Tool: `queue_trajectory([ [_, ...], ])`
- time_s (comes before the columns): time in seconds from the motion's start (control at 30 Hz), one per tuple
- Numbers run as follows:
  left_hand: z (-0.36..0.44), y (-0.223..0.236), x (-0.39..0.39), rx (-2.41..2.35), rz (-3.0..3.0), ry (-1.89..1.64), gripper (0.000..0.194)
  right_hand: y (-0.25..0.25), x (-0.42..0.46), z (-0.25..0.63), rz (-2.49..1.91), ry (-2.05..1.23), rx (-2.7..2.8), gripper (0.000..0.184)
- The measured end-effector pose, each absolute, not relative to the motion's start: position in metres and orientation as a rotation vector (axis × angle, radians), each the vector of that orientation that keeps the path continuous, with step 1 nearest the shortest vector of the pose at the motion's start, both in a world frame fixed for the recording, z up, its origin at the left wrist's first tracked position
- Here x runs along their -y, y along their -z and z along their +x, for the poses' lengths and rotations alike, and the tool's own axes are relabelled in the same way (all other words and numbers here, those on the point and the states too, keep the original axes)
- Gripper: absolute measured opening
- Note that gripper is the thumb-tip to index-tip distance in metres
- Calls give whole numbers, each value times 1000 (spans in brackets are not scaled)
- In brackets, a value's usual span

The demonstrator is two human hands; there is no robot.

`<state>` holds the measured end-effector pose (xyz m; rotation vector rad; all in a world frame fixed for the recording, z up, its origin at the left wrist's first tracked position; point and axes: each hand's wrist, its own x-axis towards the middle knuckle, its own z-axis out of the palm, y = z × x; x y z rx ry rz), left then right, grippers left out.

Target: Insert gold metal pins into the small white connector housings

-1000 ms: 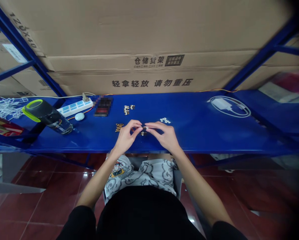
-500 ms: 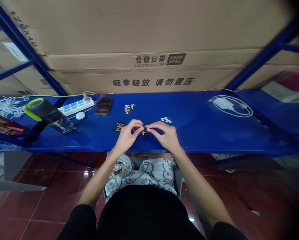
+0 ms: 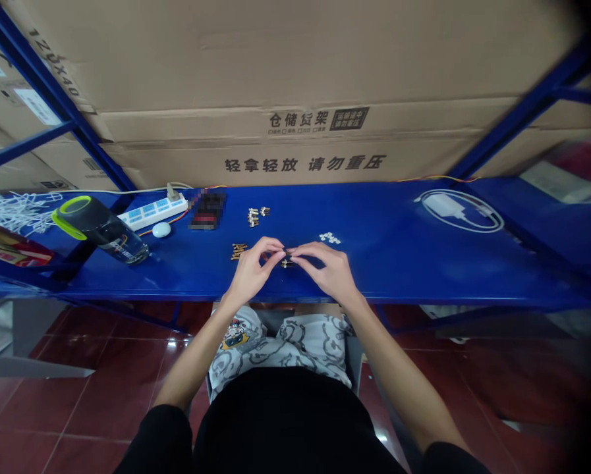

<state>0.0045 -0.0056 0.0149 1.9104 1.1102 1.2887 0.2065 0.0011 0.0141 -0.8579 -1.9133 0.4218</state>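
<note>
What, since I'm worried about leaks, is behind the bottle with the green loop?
Behind the bottle, a white power strip shows, with a plug at its right-hand end. The bottle hides the strip's left end, so anything there can't be seen.

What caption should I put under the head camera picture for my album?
Two hands, left and right, pinch something tiny above a blue table.

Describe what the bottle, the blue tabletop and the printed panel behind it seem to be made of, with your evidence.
Bottle: probably glossy hard plastic, see-through with light glints; glass is possible.
Blue tabletop: likely painted metal, smooth and semi-gloss, judging by its even colour and soft reflections.
Printed panel: cardboard, matte, shown by its plain brown surface, creases and dark lettering.
</note>
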Motion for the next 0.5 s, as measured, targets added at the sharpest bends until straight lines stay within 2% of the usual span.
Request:
queue_trajectory([
  [0.5, 4, -18, 7, -1153, 1902, -1304, 13, -15, 0, 206, -840, -463, 1912, 10],
])
